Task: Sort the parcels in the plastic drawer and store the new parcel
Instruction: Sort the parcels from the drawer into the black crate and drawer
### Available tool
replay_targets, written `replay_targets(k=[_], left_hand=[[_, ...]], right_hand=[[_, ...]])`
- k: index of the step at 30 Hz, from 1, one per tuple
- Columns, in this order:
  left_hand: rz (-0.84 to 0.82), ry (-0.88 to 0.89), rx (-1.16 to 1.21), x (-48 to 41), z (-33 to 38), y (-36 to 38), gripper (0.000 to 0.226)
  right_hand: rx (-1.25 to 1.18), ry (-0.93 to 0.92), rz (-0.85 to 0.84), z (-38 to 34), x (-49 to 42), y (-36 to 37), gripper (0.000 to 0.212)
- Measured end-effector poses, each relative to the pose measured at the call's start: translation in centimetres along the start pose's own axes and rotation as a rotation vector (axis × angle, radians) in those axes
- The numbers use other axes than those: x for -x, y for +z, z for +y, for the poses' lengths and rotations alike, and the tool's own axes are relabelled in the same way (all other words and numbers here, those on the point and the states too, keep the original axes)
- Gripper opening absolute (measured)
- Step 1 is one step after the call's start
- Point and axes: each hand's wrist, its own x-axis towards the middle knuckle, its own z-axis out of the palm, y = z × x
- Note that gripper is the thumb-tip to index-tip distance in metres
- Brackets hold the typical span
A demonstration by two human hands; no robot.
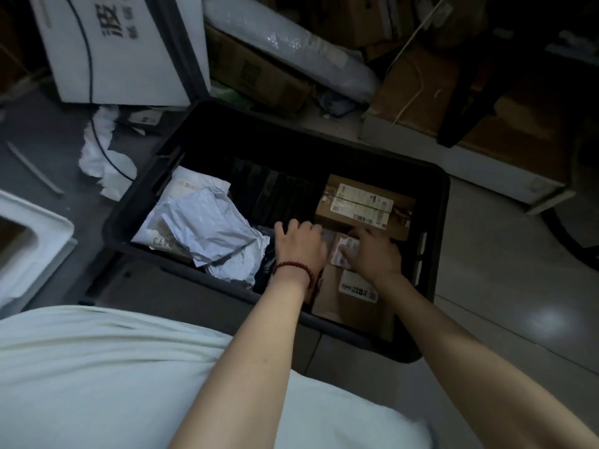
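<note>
Down in the black drawer point(246, 134), the right hand point(372, 254) grips a small labelled parcel point(346, 251) — the left hand point(299, 244) sits just beside it, fingers bent, hold unclear. Grey mailers point(207, 228) lie left of that hand — a brown box point(363, 205) beyond the right.

In the drawer point(442, 205): mailer bags point(207, 225) left, boxes point(359, 205) right (perhaps stacked).

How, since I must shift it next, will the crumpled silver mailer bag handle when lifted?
Probably floppy: the silver mailer bag is heavily crumpled, so it should sag. Likely light, since it looks thin. Its glossy film may slip.
</note>
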Motion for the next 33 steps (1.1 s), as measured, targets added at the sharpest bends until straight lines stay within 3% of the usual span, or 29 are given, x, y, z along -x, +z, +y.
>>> replay_targets(k=[11,15,23,28,33], left_hand=[[0.116,-0.515,0.149,7.4,-10.8,-5.9,0.036],[0.221,-0.657,0.092,13.0,-16.2,-8.7,0.035],[0.419,-1.095,0.235,29.1,-26.7,-11.9,0.029],[0.447,-1.251,0.221,36.7,-29.7,-12.2,0.031],[0.457,-1.290,0.279,39.8,-30.8,-11.3,0.034]], right_hand=[[0.101,-0.509,-0.040,-16.2,1.5,-3.8,0.060],[0.111,-0.729,-0.039,-24.3,4.6,-4.3,0.059],[0.092,-1.123,-0.080,-39.3,14.8,-3.8,0.061],[0.067,-1.227,-0.089,-44.6,20.2,-2.7,0.060],[0.054,-1.155,-0.099,-46.0,20.8,-0.2,0.061]])
